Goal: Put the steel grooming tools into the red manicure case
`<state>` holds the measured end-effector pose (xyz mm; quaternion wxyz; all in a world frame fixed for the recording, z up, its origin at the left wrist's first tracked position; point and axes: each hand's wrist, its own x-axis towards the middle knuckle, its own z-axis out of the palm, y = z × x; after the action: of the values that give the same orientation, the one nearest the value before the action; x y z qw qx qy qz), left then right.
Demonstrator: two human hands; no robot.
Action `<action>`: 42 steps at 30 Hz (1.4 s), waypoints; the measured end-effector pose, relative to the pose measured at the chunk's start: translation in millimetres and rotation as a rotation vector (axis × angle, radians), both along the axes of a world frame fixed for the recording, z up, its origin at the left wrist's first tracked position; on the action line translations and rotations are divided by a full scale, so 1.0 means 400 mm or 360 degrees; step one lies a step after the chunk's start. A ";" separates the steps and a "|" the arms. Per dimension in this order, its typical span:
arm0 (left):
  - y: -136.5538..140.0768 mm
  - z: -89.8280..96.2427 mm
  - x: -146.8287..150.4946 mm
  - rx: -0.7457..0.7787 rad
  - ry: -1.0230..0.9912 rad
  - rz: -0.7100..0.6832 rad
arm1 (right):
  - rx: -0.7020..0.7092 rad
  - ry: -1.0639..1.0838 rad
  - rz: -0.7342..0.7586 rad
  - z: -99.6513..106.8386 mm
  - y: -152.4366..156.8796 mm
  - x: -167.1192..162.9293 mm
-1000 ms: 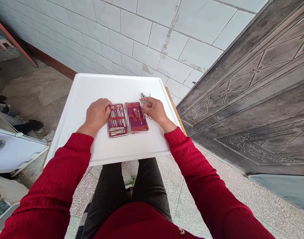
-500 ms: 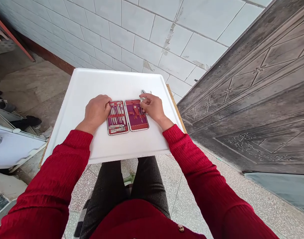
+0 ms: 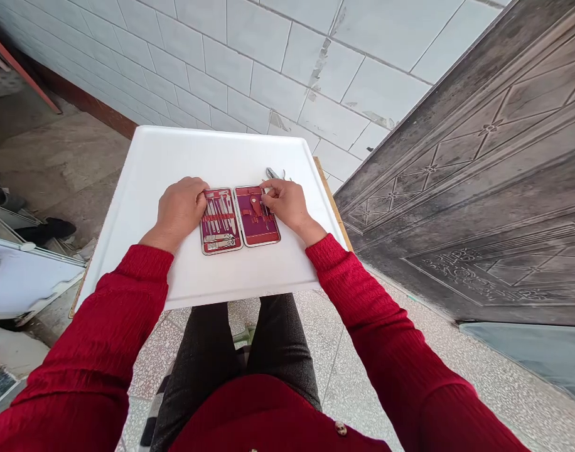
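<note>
An open manicure set case [image 3: 257, 238] lies flat on the white table, its two red-lined halves spread side by side. Slim silver tools [image 3: 218, 216] are strapped in the left half, with nail clippers [image 3: 219, 243] below them. The right half holds a red-handled tool [image 3: 256, 206] and a few thin ones. My left hand [image 3: 180, 207] grips the case's left edge, fingers curled. Over the right half's upper right side, my right hand [image 3: 287, 204] has thumb and fingers pinched together; what they hold is too small to name. Silver cuticle nippers [image 3: 272, 173] lie just beyond it, partly hidden.
The white tabletop [image 3: 212, 147] has a raised rim and stands near a tiled wall [image 3: 263, 81]. A dark carved panel door [image 3: 457, 176] rises to the right. A white-sided rack [image 3: 28, 276] stands on the floor at the left.
My right hand has shifted slightly left and nearer the case's right half, so more of the nippers shows apart from it. My left hand keeps its place at the case's edge.
</note>
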<state>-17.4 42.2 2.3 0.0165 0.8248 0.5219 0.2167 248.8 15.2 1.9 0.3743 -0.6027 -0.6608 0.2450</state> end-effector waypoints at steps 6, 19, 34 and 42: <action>-0.004 0.003 0.002 -0.0008 0.0022 0.0023 | 0.0018 -0.0322 -0.0042 0.021 -0.008 -0.016; -0.001 0.000 0.001 -0.0029 -0.0015 0.0047 | -0.0061 -0.0863 -0.0114 0.053 -0.029 -0.046; -0.004 0.002 0.004 -0.0062 -0.0028 0.0085 | -0.0037 -0.0867 -0.0103 0.033 0.022 -0.049; -0.001 0.000 0.002 -0.0060 -0.0064 0.0054 | 0.0048 -0.0803 -0.0033 0.009 0.032 -0.045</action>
<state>-16.6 41.7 2.3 0.0387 0.8109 0.5395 0.2235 230.6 28.1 5.6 0.2089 -0.6458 -0.7307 0.0733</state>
